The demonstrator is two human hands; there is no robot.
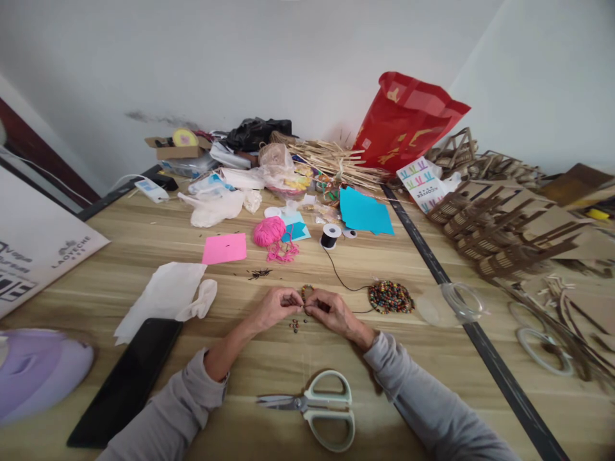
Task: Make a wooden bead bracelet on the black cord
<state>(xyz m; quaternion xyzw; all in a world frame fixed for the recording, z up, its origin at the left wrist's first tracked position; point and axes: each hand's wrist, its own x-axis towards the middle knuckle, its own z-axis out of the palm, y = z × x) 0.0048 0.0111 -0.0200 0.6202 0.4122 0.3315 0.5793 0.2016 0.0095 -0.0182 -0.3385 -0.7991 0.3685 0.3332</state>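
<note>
Hands [307,310] mid-table, scissors [314,406] near edge.

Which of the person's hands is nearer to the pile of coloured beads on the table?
Right. The right hand lies just left of the pile of coloured beads; the left hand is farther left, beyond the right hand.
</note>
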